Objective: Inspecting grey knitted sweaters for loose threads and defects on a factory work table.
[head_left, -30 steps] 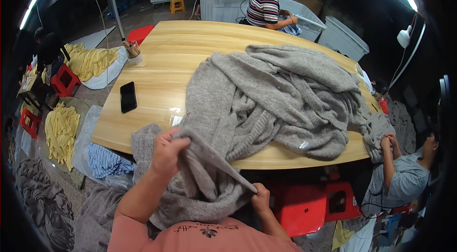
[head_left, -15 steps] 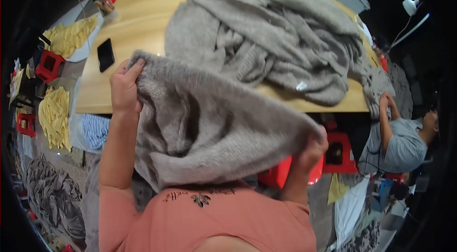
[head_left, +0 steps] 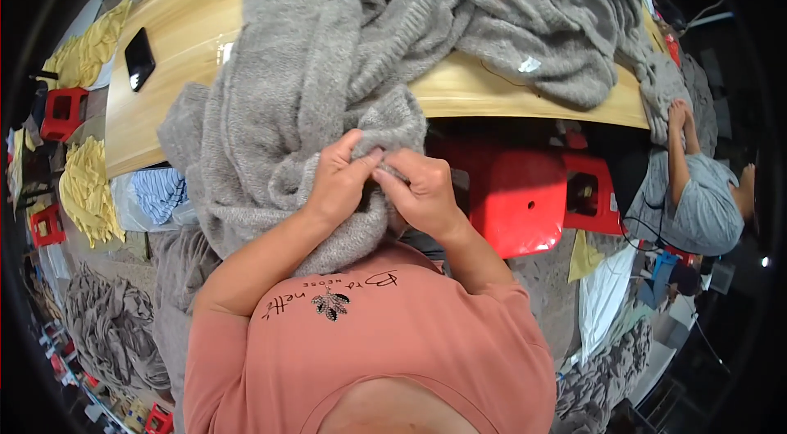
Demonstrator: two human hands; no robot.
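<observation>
A grey knitted garment (head_left: 279, 98) hangs over the front edge of the table, down to my lap. My left hand (head_left: 336, 181) pinches a fold of it between thumb and fingers. Right beside it, my right hand (head_left: 422, 192) is closed on the same fold, the thumbs almost touching. What lies inside the pinch is hidden by my fingers. Beyond my hands the knit runs into a large crumpled grey heap (head_left: 541, 32) on the table; I cannot tell where one piece ends and another begins.
A black phone (head_left: 139, 59) lies on the wooden table (head_left: 184, 8) at the left. Red stools (head_left: 520, 204) stand under the table's right front. A person in a grey shirt (head_left: 689, 196) handles grey cloth at the far right. Yellow cloth (head_left: 86, 192) and dark heaps (head_left: 111, 327) lie left.
My hands, formerly wide apart holding a grey edge stretched between them, have come together at a fold. The held cloth now drapes onto the table at the left, and the view has shifted.
</observation>
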